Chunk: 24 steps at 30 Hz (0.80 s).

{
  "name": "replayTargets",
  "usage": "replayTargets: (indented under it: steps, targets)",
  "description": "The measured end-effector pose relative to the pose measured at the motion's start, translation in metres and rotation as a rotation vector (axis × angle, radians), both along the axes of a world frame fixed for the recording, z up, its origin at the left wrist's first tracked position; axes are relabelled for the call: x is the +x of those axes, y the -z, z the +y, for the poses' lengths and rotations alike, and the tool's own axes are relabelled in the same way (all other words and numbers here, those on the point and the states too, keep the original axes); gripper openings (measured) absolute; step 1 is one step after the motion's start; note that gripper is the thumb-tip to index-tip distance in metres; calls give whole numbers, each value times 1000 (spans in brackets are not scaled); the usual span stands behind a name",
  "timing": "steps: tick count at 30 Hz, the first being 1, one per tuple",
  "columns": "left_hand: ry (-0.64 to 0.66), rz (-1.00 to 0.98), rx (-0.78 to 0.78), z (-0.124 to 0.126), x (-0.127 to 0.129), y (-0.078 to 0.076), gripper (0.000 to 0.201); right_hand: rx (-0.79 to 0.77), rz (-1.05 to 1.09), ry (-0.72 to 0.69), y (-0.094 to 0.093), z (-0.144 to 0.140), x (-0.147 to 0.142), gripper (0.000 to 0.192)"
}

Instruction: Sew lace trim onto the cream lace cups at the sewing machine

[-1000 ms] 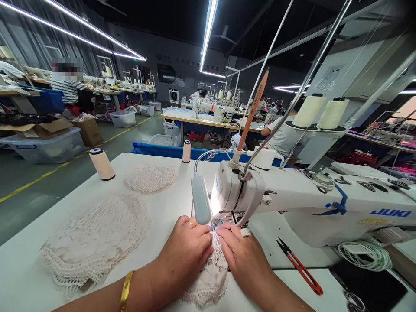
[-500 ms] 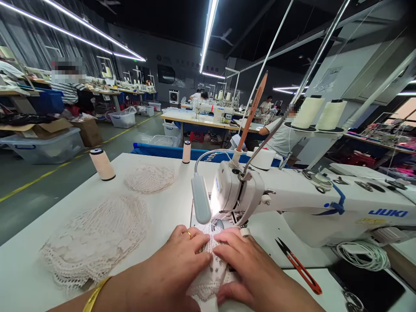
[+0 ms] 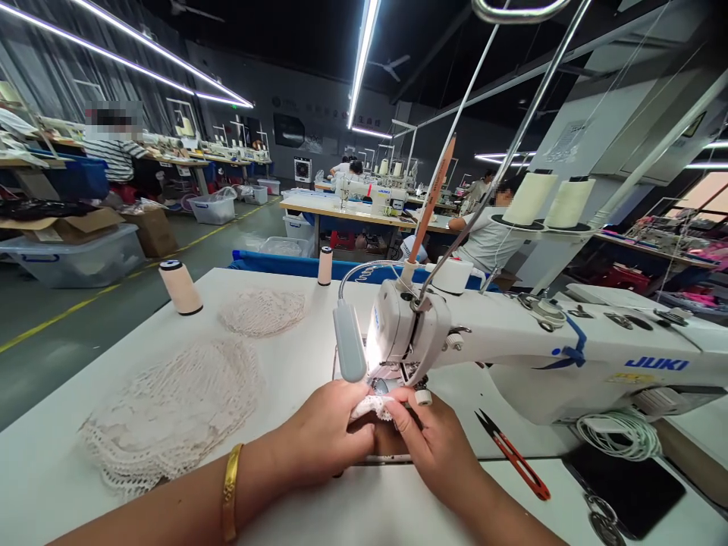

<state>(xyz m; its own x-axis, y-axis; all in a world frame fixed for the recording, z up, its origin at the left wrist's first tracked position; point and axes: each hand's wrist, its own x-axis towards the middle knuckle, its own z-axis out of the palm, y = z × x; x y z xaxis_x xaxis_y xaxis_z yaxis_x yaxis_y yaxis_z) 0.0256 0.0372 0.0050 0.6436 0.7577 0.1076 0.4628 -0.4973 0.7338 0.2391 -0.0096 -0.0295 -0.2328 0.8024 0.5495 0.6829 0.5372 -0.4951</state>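
White lace [image 3: 367, 408] is held at the front of a sewing machine [image 3: 392, 322], just by its lit needle area. The left end is gripped by the left hand [image 3: 330, 425], its fingers curled and thumb set slightly apart below; the right end is pinched between thumb and fingertips of the right hand [image 3: 437, 440]. Two lace piles [image 3: 171, 409] are laid leftward on the white table [image 3: 346, 516], near a peach thread cone [image 3: 180, 290]. Red-handled snips [image 3: 503, 442] are placed at right.

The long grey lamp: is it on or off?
On: bright light shines beside the long grey lamp, onto the white sewing machine.
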Motion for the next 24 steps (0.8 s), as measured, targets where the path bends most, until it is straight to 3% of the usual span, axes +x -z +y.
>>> replayTargets:
  steps: [8,14,19,24]
  targets:
    - [19,29,0,11,-2,12,14,9,45,43,4,6,-3,34]
    - [-66,60,50,14,-2,17,17,65,17,32,2,4,-5,36]
    - [-23,82,128,15,-2,22,21,138,-62,5,2,3,-5,36]
    - [7,65,109,13,-1,22,24,162,-73,20,2,3,-5,36]
